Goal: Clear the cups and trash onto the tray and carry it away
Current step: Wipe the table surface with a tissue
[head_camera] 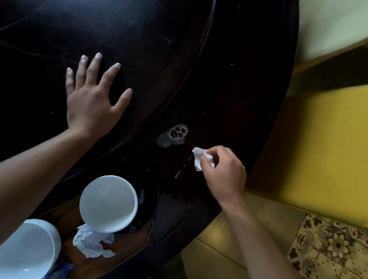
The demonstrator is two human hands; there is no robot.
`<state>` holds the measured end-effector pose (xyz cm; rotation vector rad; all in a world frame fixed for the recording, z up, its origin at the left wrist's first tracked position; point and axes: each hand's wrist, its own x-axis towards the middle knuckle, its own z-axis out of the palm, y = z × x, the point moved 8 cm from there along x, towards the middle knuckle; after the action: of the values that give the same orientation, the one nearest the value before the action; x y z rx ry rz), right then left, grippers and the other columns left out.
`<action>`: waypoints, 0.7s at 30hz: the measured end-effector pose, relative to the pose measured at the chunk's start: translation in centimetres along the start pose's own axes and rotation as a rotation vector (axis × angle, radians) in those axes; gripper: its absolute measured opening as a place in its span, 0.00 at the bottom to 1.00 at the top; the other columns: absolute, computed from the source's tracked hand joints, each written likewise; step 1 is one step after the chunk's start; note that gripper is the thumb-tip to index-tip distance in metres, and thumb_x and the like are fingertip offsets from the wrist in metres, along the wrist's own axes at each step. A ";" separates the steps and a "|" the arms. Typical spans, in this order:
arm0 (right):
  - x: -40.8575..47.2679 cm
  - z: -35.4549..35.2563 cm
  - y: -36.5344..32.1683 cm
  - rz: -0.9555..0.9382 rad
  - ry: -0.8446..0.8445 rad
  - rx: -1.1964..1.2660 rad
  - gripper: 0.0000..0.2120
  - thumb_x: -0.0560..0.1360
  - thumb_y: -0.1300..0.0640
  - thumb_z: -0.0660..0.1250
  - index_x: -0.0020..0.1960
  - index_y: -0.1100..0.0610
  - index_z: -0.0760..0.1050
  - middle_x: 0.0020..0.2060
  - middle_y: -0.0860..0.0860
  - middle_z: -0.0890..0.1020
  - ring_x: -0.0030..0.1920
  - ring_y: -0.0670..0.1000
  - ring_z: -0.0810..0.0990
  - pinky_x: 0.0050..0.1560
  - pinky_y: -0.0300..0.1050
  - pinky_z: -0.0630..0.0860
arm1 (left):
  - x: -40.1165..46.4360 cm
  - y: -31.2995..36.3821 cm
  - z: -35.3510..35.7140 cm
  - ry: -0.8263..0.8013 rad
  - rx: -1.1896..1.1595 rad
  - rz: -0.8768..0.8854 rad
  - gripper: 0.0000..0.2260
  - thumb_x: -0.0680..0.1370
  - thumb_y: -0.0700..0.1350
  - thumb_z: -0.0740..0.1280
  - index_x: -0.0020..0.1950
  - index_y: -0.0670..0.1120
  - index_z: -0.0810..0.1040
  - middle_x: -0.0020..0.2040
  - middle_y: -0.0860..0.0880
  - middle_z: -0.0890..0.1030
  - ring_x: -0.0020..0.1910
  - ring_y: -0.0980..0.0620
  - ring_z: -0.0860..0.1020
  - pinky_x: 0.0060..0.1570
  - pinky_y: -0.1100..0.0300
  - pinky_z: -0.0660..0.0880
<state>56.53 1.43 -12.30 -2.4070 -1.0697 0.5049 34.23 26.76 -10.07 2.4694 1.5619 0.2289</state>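
Tissue point(200, 160), pinched in the right hand point(223, 172), could smear the foamy spill point(174, 135) nearby if dragged; left hand point(92, 97) rests spread flat on the table point(237, 75).

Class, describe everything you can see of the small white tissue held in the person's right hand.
The tissue is a small white wad of thin, soft-looking paper, crumpled and creased. The right hand pinches it between thumb and curled fingertips, so part of it is hidden; a ragged end sticks out to the left. It sits just above or on the dark table near the edge, close to a foamy spill but apart from it. Whether it touches the table cannot be told.
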 end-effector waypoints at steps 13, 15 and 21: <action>19.6 -3.8 -1.5 0.045 0.313 0.037 0.11 0.77 0.55 0.63 0.57 0.52 0.80 0.56 0.52 0.81 0.58 0.53 0.79 0.56 0.47 0.76 | -0.1 0.0 0.1 -0.002 0.001 -0.003 0.29 0.81 0.65 0.57 0.80 0.54 0.64 0.83 0.46 0.56 0.83 0.44 0.49 0.79 0.41 0.44; 21.5 -3.8 -2.6 0.018 0.322 -0.022 0.12 0.78 0.55 0.62 0.58 0.50 0.80 0.57 0.51 0.82 0.58 0.52 0.79 0.56 0.46 0.75 | 0.0 0.0 0.0 -0.001 0.002 -0.006 0.29 0.81 0.65 0.57 0.80 0.54 0.64 0.83 0.46 0.56 0.83 0.44 0.49 0.79 0.42 0.44; 23.8 -3.2 -2.6 0.097 0.166 -0.159 0.12 0.79 0.51 0.62 0.59 0.50 0.80 0.60 0.53 0.80 0.59 0.55 0.80 0.57 0.46 0.76 | 0.1 0.2 0.0 -0.003 0.002 -0.005 0.29 0.81 0.65 0.57 0.80 0.55 0.64 0.83 0.46 0.56 0.83 0.44 0.49 0.79 0.41 0.44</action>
<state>71.57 20.25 -11.71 -2.5974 -0.9572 0.2535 34.45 26.75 -9.99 2.4661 1.5674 0.2228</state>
